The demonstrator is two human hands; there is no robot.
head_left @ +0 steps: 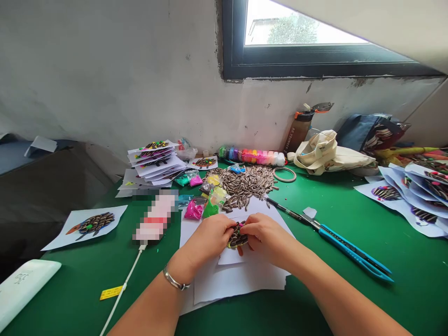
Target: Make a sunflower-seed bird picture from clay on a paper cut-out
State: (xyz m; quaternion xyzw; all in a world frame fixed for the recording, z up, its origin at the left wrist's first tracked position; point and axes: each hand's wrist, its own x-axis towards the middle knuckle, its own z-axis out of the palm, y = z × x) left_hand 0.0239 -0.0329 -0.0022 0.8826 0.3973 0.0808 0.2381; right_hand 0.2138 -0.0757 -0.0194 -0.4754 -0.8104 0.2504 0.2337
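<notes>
A small picture of striped sunflower seeds (237, 239) on white paper lies between my two hands, with yellow-green clay along its lower edge and bits of green and pink near its top. My left hand (214, 234) is closed, its fingertips pressed on the picture's left side. From the right, my right hand (263, 235) reaches in with fingers bent together over the seeds near the pink bit; whatever they pinch is hidden. White sheets (241, 280) lie under both hands. Behind them spreads a heap of loose sunflower seeds (245, 182).
Bags of pink clay (193, 210) and green clay (211, 206) sit left of the heap. Blue tweezers (353, 252) and a tape roll (284, 174) lie right. Finished seed pictures stand stacked left (157, 163) and right (416, 191). A cabled phone (157, 219) lies left.
</notes>
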